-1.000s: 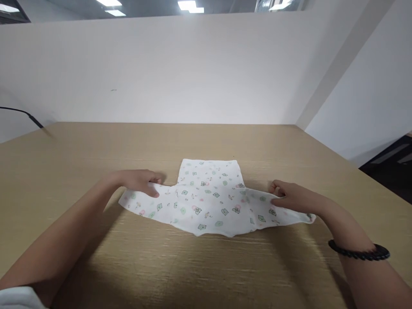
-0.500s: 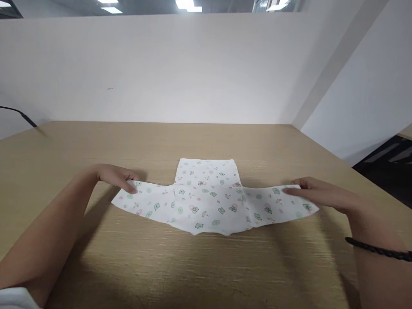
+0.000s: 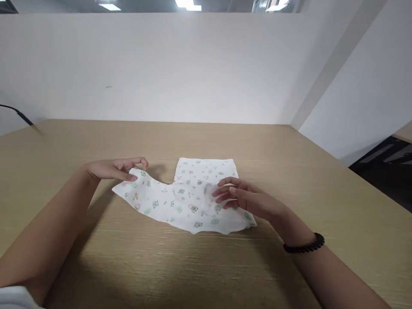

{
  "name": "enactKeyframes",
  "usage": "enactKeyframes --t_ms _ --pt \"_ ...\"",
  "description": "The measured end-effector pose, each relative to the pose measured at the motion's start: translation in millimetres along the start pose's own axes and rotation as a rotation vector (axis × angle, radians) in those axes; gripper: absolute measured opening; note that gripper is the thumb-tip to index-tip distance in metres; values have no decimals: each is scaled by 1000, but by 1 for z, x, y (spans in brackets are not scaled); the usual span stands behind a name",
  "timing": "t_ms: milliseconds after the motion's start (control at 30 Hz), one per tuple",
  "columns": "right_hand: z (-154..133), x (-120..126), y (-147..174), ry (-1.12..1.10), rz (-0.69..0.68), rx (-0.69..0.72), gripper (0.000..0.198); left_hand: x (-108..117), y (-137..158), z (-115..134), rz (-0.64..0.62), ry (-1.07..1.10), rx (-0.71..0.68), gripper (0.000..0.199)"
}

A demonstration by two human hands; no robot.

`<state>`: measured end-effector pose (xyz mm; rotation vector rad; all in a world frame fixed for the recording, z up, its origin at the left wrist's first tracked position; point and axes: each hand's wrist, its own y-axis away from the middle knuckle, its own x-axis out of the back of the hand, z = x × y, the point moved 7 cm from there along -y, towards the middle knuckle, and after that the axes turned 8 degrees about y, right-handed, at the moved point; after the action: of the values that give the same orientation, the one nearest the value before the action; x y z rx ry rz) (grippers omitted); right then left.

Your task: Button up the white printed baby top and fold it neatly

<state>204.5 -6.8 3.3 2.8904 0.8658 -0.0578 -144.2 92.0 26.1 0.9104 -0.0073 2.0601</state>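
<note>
A small white baby shirt (image 3: 189, 201) with a green and pink print lies on the table, its body toward the wall. The left sleeve stretches out sideways, its end raised a little by my left hand (image 3: 120, 168), which has the thumb on top of the cloth. Over the shirt's right part is my right hand (image 3: 243, 197), its fingers apart and holding nothing; whether the fingertips touch the cloth I cannot tell. The right sleeve no longer sticks out to the side and is folded in, partly hidden by that hand.
The wooden table (image 3: 154, 268) runs back to a white wall (image 3: 167, 68). A black cable (image 3: 24, 116) hangs by the wall at the far left. Past the table's right edge is a dark object with slats (image 3: 386, 159).
My right hand has let go of the right sleeve and moved left over the shirt, and that sleeve is now folded inward. My left hand stays on the left sleeve, lifting its edge slightly.
</note>
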Motion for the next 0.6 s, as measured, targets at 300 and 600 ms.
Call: enactKeyframes --t_ms 300,600 --pt "-5 5 -1 692 354 224 28 -10 1 12 -153 363 -84 21" --pt "36 -40 -9 1422 82 120 64 -9 -3 38 -93 456 -262 19"
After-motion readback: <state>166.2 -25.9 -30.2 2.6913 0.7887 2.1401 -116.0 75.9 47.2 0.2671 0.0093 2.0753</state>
